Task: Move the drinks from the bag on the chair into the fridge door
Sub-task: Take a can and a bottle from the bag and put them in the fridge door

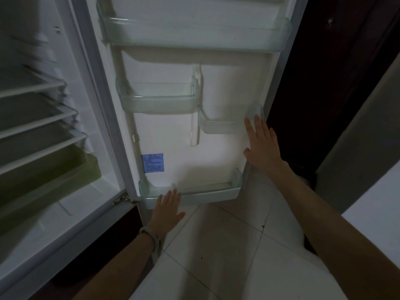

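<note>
Standing open in a dim kitchen, the fridge door (173,148) shows clear bins with no drinks in view.

The left hand (167,210), fingers spread and holding nothing, meets the bottom bin (205,193); the right hand (260,146), flat and released, lies near the door's outer edge above a pale tiled floor (227,245).

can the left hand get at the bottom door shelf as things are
Probably yes: the left hand is open and empty, its fingertips already at the front lip of the bottom door shelf, with nothing between them.
</note>
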A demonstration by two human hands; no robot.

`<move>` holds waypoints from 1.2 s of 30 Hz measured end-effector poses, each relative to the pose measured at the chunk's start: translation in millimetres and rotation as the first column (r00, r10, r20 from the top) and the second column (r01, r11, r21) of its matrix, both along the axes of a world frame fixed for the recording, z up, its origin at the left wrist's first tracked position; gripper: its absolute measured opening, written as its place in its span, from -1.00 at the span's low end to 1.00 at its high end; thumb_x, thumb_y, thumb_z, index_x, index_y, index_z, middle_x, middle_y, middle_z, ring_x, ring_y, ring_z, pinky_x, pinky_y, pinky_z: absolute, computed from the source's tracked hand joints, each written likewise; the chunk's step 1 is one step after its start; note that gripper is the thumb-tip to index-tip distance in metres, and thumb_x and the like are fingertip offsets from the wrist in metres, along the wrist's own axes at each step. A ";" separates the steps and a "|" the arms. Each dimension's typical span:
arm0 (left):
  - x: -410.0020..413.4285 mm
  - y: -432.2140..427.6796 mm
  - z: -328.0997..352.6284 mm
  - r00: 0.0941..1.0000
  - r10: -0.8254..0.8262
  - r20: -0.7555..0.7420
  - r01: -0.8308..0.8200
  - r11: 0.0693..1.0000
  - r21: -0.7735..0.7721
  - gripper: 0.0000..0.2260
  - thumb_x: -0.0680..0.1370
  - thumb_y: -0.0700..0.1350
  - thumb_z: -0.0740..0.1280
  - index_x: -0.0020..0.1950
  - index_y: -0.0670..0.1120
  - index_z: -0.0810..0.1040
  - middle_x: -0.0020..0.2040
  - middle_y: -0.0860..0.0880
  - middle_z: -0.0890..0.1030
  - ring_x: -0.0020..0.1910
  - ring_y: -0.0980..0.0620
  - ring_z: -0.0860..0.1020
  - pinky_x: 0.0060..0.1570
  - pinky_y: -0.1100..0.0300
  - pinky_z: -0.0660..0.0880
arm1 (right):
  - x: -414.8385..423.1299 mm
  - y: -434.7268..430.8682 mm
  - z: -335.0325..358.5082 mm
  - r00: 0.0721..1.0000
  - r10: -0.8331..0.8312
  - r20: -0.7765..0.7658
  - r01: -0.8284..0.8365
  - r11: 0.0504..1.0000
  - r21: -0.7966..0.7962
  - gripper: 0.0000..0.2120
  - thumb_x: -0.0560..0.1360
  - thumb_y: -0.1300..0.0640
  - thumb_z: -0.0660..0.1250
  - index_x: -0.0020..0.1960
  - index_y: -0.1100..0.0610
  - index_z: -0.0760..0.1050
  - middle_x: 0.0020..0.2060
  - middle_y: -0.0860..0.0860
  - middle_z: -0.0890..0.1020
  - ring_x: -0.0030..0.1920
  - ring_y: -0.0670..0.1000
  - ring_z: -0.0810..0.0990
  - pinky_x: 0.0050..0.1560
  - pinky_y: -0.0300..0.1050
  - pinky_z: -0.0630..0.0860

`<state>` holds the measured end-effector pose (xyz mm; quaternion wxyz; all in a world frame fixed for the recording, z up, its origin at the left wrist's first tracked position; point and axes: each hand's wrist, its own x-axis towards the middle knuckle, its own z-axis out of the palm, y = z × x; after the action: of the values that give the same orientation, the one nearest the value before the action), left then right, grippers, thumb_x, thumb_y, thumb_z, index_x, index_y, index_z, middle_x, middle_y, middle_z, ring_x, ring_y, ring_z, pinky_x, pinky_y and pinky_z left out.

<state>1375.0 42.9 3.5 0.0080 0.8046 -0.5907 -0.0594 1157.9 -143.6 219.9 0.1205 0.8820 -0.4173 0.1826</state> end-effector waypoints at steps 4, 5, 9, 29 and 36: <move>3.5 -5.1 0.0 1.000 0.001 0.022 -0.001 1.000 -0.011 -0.41 0.49 0.15 0.06 0.34 -0.22 0.42 0.33 -0.15 0.45 0.28 -0.18 0.45 0.15 -0.19 0.40 | 6.5 -14.2 2.5 1.000 -0.001 -0.018 0.002 0.999 0.032 -0.13 0.41 0.14 0.30 0.51 0.07 -0.20 0.50 0.20 -0.04 0.48 0.20 -0.04 0.42 0.20 0.03; 5.9 -6.4 -1.8 1.000 0.017 0.007 -0.017 1.000 0.020 -0.40 0.47 0.17 0.06 0.31 -0.22 0.46 0.30 -0.16 0.49 0.24 -0.19 0.49 0.11 -0.20 0.44 | 8.4 -17.5 2.9 1.000 -0.002 -0.020 0.003 0.999 0.037 -0.13 0.41 0.14 0.30 0.51 0.07 -0.21 0.50 0.20 -0.05 0.48 0.20 -0.05 0.42 0.20 0.04; 17.2 -17.8 -17.5 0.997 0.065 -0.048 -0.063 0.997 0.032 -0.39 0.42 0.19 0.05 0.20 -0.21 0.55 0.17 -0.20 0.59 0.10 -0.20 0.59 -0.05 -0.20 0.51 | 15.3 -29.9 3.4 1.000 0.003 -0.004 -0.003 0.998 0.065 -0.13 0.40 0.16 0.29 0.51 0.07 -0.22 0.50 0.20 -0.05 0.49 0.19 -0.05 0.41 0.20 0.05; -9.6 12.6 0.6 0.992 0.123 0.030 -0.121 0.992 -0.047 -0.28 0.18 0.20 0.52 0.22 -0.18 0.53 0.15 -0.21 0.60 0.07 -0.18 0.60 -0.11 -0.10 0.56 | 33.3 32.2 -54.7 0.930 0.360 0.080 -0.367 0.924 0.112 -0.18 0.26 0.24 0.43 0.45 0.25 0.16 0.42 0.35 0.17 0.42 0.33 0.16 0.32 0.21 0.24; -13.7 105.6 34.8 0.954 0.298 0.043 -0.284 0.937 -0.202 -0.38 0.36 0.13 0.39 0.30 -0.21 0.45 0.24 -0.19 0.53 0.18 -0.16 0.53 0.13 -0.09 0.46 | 79.2 118.1 -110.1 0.732 0.681 0.009 -0.655 0.700 0.284 -0.22 0.28 0.17 0.47 0.42 0.25 0.23 0.39 0.32 0.28 0.38 0.31 0.27 0.30 0.19 0.28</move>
<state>1361.2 148.5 38.3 0.0733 0.8802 -0.4680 0.0297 1237.1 -25.5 109.8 -0.0541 0.9887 -0.0830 0.1128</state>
